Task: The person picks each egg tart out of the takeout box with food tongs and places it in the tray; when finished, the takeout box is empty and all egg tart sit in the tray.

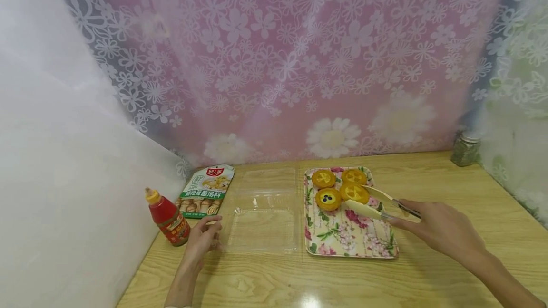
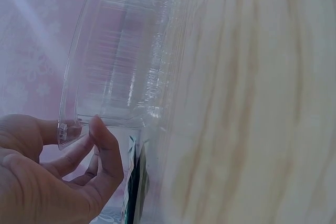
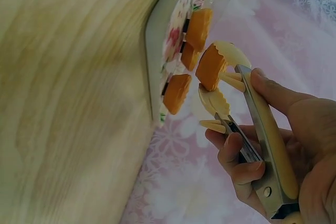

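My right hand [image 1: 445, 227] holds a pair of tongs [image 3: 262, 129] with pale scalloped tips. Between those tips an egg tart [image 3: 211, 66] is gripped, raised off the floral tray [image 1: 334, 246] in the right wrist view. Three more tarts sit towards the tray's far left: one with blue berries [image 1: 328, 199], the others [image 1: 323, 178] with pale yellow pieces on top. At the tray's left lies a clear plastic container [image 1: 263, 232], its lid folded back. My left hand [image 2: 63, 171] pinches a corner of its rim between thumb and fingers.
A red sauce bottle with a yellow cap [image 1: 169, 220] stands left of my left hand. Behind it lies a green and white food packet [image 1: 207, 189]. A glass jar [image 1: 465, 150] stands at the far right corner. Flowered cloth [image 1: 291, 84] hangs behind the wooden table [image 1: 257, 284].
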Available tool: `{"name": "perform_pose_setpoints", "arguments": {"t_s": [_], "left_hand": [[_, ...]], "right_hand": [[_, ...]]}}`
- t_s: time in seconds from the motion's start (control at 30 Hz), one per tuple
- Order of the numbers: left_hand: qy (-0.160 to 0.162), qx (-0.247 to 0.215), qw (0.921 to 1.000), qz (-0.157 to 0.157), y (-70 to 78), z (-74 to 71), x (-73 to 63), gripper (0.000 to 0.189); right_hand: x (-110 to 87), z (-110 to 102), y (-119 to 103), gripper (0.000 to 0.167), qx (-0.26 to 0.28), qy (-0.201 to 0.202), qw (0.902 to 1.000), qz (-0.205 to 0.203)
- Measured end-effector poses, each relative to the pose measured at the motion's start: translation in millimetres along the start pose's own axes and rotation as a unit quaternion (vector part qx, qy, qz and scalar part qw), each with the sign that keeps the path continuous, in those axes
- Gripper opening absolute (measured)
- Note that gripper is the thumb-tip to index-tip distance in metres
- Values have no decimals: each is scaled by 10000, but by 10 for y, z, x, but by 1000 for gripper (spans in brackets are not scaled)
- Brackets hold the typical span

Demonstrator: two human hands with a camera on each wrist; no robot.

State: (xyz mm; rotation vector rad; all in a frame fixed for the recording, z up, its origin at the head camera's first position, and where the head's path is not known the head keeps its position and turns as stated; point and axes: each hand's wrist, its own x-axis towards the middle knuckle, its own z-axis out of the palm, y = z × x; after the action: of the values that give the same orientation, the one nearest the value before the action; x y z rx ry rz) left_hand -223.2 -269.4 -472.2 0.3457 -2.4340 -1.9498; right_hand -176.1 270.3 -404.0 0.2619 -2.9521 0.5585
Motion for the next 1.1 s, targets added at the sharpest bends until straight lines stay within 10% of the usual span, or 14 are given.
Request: {"name": "perform_pose_setpoints", "arguments": {"t_s": [1.1], "left_hand": [[-52, 3, 9999, -96, 15, -14, -24, 39]], "right_hand": [[36, 200, 211, 74, -243, -52, 9997, -55]]}}
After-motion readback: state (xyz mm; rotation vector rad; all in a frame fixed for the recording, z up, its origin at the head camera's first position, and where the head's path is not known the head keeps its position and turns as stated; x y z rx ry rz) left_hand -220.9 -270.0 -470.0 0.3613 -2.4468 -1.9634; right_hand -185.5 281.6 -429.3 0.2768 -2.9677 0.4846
